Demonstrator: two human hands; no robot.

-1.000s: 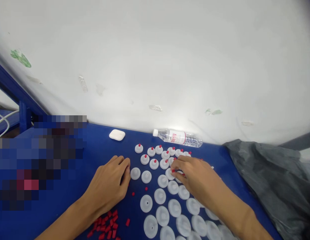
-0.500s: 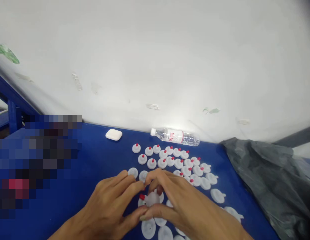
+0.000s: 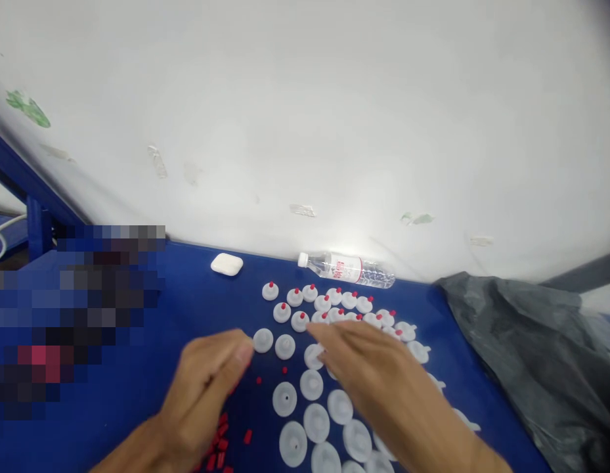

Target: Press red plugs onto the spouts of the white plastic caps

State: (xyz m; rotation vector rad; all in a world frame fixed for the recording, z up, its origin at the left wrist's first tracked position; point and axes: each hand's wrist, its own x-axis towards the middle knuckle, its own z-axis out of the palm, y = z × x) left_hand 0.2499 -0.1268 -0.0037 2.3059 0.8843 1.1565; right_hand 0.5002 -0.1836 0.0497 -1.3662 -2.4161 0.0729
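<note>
My left hand (image 3: 211, 378) is closed above the blue table, thumb pressed along the bent index finger; whatever it grips is hidden. Below it lies a heap of small red caps (image 3: 220, 443), with a few loose ones nearby, such as a red cap (image 3: 248, 436). My right hand (image 3: 368, 368) is slightly blurred over the white plastic discs, fingers together and pointing left; I cannot see what they hold. Under and in front of it are plain discs (image 3: 316, 422). Farther back, several discs carry a red cap on top, like the red-capped disc (image 3: 282, 313).
A clear water bottle (image 3: 347, 268) lies on its side along the white wall. To its left sits a white rounded case (image 3: 226, 264). Dark grey plastic sheeting (image 3: 526, 355) covers the right side of the blue table (image 3: 186, 295). A blurred-out area fills the left.
My hands, earlier together around a white disc with a red cap, have come apart. The right moved up and right over the discs; the left drew back left, uncovering the red caps.
</note>
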